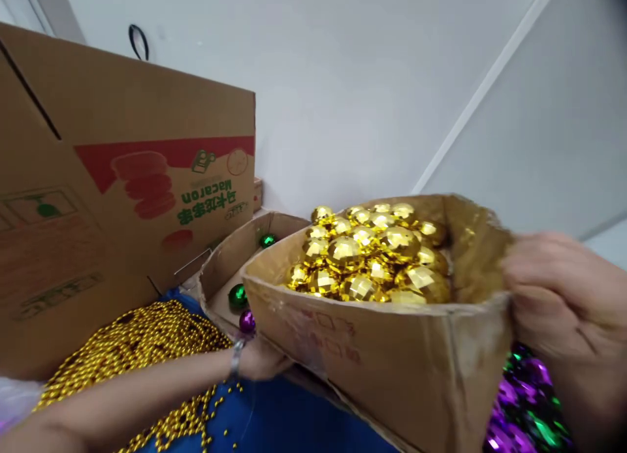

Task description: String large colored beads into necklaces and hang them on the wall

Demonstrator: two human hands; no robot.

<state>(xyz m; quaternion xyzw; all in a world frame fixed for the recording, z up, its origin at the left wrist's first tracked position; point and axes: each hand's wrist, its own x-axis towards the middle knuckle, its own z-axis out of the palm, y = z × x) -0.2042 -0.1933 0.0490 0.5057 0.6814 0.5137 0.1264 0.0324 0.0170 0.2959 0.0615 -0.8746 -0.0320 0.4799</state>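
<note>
A worn cardboard box (pixel 392 368) is held up tilted between my two hands. Shiny gold faceted balls (pixel 362 257) are heaped inside it, toward its far left end. My right hand (pixel 558 296) grips the box's right end near the rim, fingers closed on it. Under the box's left side is my left hand (pixel 264 360), with a bracelet at the wrist; its fingers are mostly hidden by the box, and it appears to support it from below. Just beyond sits a second low cardboard box (pixel 218 277), holding green balls (pixel 238 296) and a purple ball (pixel 247 321).
A pile of gold bead strands (pixel 142 348) lies on a blue surface (pixel 279 414) at the left. Behind it stands a large printed carton (pixel 147 120). Purple and green shiny balls (pixel 524 407) show at lower right. A pale wall (pixel 343 94) rises behind.
</note>
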